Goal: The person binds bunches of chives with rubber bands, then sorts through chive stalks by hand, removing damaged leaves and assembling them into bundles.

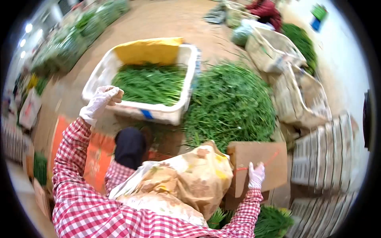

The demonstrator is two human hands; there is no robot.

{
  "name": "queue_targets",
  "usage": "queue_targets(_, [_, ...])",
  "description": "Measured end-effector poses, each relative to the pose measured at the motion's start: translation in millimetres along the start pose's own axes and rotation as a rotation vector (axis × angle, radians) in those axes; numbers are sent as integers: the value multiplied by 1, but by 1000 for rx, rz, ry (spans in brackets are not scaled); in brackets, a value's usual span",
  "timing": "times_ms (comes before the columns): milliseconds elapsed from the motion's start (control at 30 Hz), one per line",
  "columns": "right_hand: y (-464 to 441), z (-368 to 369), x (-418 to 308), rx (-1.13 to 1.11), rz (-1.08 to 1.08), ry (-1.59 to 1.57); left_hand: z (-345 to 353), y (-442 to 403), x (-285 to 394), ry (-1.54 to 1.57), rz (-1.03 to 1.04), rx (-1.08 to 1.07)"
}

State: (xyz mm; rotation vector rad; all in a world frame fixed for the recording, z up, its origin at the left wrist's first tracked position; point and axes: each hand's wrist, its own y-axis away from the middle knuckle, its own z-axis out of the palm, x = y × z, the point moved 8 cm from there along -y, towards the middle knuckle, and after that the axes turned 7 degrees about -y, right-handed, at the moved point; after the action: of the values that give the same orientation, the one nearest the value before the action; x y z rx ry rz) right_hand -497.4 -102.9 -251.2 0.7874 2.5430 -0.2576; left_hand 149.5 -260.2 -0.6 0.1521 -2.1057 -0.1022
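Note:
My left hand (102, 102), in a white glove, is raised by the near left corner of a white plastic crate (190, 85). Its fingers are curled closed, and what they hold, if anything, is too small to make out. Long green leafy stalks (152, 83) lie in the crate beside a yellow sheet (149, 52). My right hand (256, 175), also gloved, is at a brown cardboard box (272, 170), its thumb and fingers closed about a thin orange-red strip (272, 158) that runs across the box top.
A large heap of green stalks (232, 105) lies right of the crate. Pale baskets (274, 49) and stacked crates (323, 152) line the right wall. Another person in dark red (268, 12) is at the back. Bagged greens (63, 53) line the left.

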Motion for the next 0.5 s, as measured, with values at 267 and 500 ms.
queue_targets(267, [-62, -9, -57, -395, 77, 443, -105, -61, -231, 100, -315, 54])
queue_targets(500, [-68, 34, -381, -440, -372, -3, -126, -116, -228, -141, -151, 79])
